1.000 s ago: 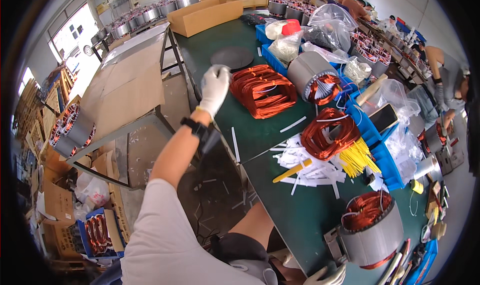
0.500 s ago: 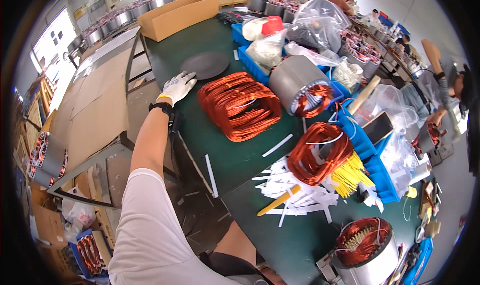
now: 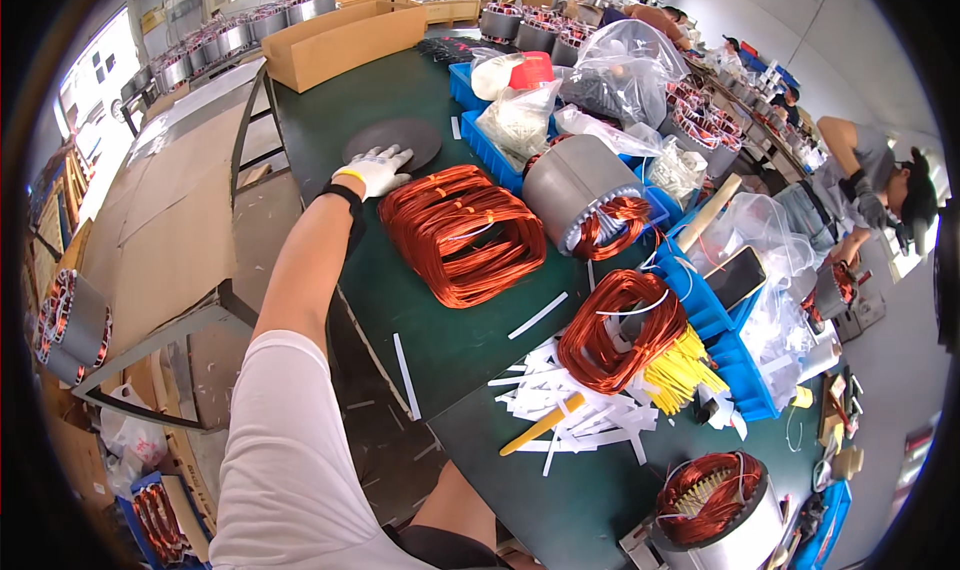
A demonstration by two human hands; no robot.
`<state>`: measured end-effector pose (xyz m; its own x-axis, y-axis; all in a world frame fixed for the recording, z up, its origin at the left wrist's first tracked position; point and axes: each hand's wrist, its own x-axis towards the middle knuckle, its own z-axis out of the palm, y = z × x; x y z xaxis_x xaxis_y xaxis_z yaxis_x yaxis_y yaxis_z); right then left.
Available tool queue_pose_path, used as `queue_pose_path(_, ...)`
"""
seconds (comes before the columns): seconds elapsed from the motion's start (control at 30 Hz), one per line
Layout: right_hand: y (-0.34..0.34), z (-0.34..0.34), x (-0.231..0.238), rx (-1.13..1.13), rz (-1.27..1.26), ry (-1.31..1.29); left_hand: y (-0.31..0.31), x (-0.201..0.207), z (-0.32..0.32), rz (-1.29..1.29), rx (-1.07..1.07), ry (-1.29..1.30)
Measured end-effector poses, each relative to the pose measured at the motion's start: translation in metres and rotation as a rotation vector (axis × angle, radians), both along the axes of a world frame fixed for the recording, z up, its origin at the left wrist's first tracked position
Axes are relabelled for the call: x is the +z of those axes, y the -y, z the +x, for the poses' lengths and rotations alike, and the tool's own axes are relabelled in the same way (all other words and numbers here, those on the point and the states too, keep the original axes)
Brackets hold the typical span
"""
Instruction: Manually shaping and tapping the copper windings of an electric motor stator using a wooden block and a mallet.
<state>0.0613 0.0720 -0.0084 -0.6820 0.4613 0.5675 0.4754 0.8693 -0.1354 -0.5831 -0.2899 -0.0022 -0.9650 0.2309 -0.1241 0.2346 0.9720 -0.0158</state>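
Note:
My left hand (image 3: 376, 172), in a white glove, reaches to the near edge of a dark grey round disc (image 3: 405, 140) on the green table. Its fingers are stretched out and apart, with nothing gripped. Just right of it lies a large stack of copper wire coils (image 3: 462, 235). Beyond that stack, a grey motor stator (image 3: 580, 190) rests on its side with copper windings showing at its open end. A second copper coil bundle (image 3: 622, 332) sits on white paper strips (image 3: 590, 425) beside yellow sleeving tubes (image 3: 685, 372). My right hand is out of view.
An upright stator (image 3: 720, 510) stands at the table's near right. Blue bins (image 3: 745, 375) with plastic bags line the right side. A long cardboard box (image 3: 345, 45) is at the far end. Another person (image 3: 870, 175) works at the right, handling a stator.
My left hand has moved from beside the disc onto its near edge, closer to the coil stack. The whole view has shifted slightly. The person at right has raised a gloved hand.

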Motion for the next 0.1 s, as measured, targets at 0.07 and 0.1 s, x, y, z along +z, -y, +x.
queue_pose_path(0.07, 0.0009, 0.0035, -0.0033, 0.003, -0.066, 0.015, 0.0009, -0.0063, -0.0014, 0.003, -0.038, -0.019)
queue_pose_path(0.1, 0.0027, 0.0049, -0.005, 0.001, -0.075, 0.02, 0.0034, -0.0086, -0.0003, 0.014, -0.029, -0.008)
